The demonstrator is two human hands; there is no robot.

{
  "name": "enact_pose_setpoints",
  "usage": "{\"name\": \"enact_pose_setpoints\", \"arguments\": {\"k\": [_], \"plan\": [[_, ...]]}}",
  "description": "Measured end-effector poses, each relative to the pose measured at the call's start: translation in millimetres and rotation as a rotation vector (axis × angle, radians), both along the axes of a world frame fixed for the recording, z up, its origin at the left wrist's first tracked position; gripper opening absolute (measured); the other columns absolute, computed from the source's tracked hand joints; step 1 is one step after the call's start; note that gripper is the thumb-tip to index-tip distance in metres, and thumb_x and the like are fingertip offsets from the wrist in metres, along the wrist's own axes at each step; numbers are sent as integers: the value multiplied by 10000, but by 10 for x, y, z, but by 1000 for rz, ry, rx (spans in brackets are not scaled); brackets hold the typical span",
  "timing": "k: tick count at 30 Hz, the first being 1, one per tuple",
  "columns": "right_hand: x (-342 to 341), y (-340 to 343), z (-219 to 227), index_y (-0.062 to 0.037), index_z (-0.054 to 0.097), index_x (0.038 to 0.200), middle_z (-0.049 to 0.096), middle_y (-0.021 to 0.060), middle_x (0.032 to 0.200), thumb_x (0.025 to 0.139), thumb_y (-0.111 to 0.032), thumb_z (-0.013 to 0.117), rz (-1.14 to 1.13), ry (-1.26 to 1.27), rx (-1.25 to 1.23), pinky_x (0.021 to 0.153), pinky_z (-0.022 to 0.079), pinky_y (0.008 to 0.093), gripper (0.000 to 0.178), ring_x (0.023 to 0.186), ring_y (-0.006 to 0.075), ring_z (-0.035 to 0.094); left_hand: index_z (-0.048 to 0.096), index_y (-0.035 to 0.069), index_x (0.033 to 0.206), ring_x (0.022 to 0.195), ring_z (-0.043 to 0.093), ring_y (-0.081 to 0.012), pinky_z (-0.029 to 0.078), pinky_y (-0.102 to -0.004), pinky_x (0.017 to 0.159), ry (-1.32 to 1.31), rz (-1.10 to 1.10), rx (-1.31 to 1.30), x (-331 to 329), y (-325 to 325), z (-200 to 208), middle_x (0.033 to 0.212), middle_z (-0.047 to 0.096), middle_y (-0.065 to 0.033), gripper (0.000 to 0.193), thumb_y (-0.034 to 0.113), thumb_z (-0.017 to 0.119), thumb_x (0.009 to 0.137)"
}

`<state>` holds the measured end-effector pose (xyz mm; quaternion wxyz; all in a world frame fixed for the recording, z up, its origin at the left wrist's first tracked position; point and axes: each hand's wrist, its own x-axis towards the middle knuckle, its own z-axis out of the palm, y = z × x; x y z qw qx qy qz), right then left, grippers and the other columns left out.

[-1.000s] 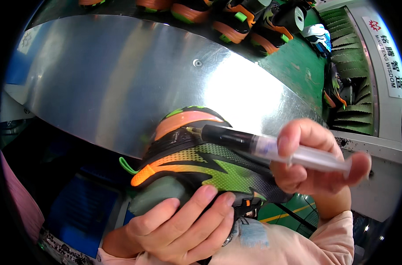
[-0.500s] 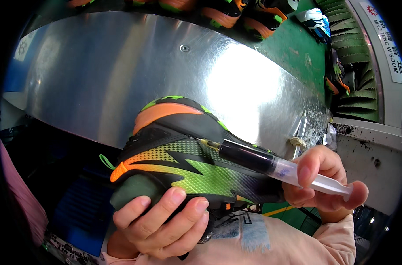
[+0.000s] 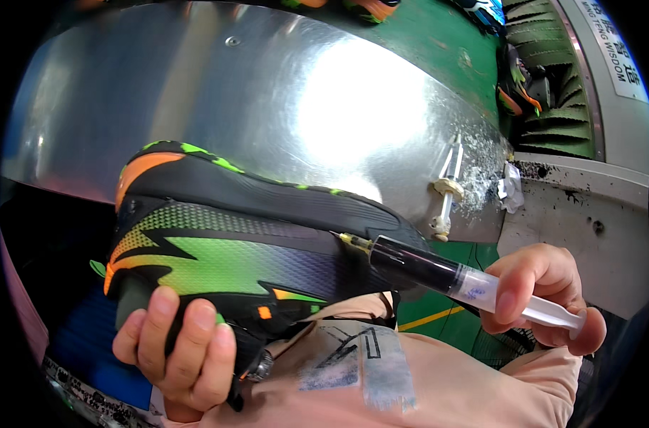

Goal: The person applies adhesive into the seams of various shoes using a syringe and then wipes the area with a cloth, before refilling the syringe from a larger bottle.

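Note:
My left hand (image 3: 183, 349) grips a sneaker (image 3: 225, 250) by its heel end, fingers wrapped over the dark green form in its opening. The shoe lies on its side in the air, sole edge facing away, its upper patterned in green, orange and black. In my right hand (image 3: 542, 292) is a syringe (image 3: 438, 274) filled with dark liquid, its barrel between the fingers and the thumb against the plunger end. The thin needle tip meets, or nearly meets, the seam between upper and sole, around mid-shoe toward the toe. The shoe's toe is partly hidden behind the syringe.
Beyond the shoe stretches a shiny metal table (image 3: 175, 100). A second syringe (image 3: 448, 187) lies at its right end beside crumpled white paper (image 3: 510, 187). On the green conveyor (image 3: 453, 64) stand more shoes (image 3: 371, 8); green overlapping flaps (image 3: 553, 114) line its right side.
The shoe has shifted left and turned so more of its side shows. The needle tip now sits farther along the seam, toward the toe. Both hands keep their holds.

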<state>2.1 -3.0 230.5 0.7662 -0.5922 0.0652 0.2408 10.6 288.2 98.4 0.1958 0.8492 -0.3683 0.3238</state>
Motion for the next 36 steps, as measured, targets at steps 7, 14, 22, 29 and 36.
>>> {"name": "enact_pose_setpoints", "arguments": {"k": [7, 14, 22, 29, 36], "plan": [[-233, -289, -8, 52, 528, 1033, 473, 0, 636, 745, -636, 595, 4, -103, -9, 450, 256, 211, 748, 460, 46, 359, 525, 73, 1034, 987, 612, -326, 376, -385, 857, 164, 24, 140, 29, -75, 266, 1018, 651, -121, 196, 210, 457, 912], [-479, -586, -233, 81, 502, 1082, 553, 67, 804, 733, -693, 531, -199, 20, 117, 565, 339, 195, 849, 629, 59, 441, 504, -24, 1086, 965, 607, -367, 445, -412, 774, 254, -18, 280, 311, -262, 579, 1053, 614, -216, 376, 300, 495, 896], [-489, -788, -809, 31, 438, 1183, 426, -34, 721, 593, -875, 344, -353, 34, 324, 533, 247, 180, 1086, 600, 29, 302, 484, 3, 1143, 1077, 544, -402, 415, -456, 929, 424, -160, 512, 963, -653, 931, 1140, 580, -207, 718, 395, 790, 624], [-488, -923, -989, 18, 370, 1255, 406, -54, 698, 623, -878, 324, -415, 158, 402, 545, 226, 151, 1098, 594, 9, 278, 604, 20, 947, 782, 617, -267, 457, -343, 725, 432, -159, 756, 1382, -1054, 1094, 859, 635, -89, 755, 494, 836, 407], [-561, -968, -1014, 14, 308, 1306, 391, -25, 787, 565, -794, 554, -418, 265, 581, 610, 250, 168, 1123, 675, 31, 311, 558, 3, 906, 709, 553, -236, 429, -325, 683, 563, 179, 681, 1004, -1251, 1185, 772, 568, -85, 724, 522, 820, 475]]}}
